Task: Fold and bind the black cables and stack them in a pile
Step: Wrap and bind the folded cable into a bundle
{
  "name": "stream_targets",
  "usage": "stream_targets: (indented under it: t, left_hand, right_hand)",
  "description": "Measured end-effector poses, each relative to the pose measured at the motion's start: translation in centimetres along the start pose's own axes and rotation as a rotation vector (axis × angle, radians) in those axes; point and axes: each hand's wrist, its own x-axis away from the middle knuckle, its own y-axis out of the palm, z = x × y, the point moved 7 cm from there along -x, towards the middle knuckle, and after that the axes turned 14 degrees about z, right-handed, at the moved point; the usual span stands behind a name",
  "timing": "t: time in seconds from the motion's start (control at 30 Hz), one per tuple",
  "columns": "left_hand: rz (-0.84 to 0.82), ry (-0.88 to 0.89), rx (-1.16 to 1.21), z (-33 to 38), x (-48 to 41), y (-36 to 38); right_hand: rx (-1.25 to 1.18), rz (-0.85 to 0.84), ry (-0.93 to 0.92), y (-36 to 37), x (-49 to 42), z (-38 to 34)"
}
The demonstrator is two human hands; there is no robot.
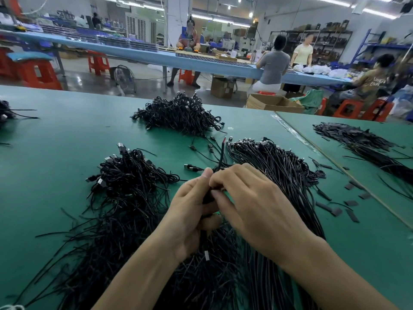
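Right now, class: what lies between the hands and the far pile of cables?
Head view: a few loose cables with plugs, lying on the green table.

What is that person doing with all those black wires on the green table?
A person is bundling cables. Both hands meet over the green table: the left hand holds a black cable in its grip, and the right hand pinches it near the top, seemingly folding or tying it. Loose straight cables lie under and right of the hands. A pile of bundled cables sits to the left and a second pile farther back.
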Motion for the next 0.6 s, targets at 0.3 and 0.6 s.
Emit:
stream_targets:
  t: [0.3,0.6]
  left_hand:
    - [0.034,-0.096,-0.001,-0.83,-0.54,-0.44]
    - [0.046,-0.084,0.098,-0.85,-0.54,-0.65]
  right_hand:
    - [0.123,-0.036,-0.129,0.08,-0.53,0.62]
    - [0.158,0.008,-0.091,0.46,-0.52,0.71]
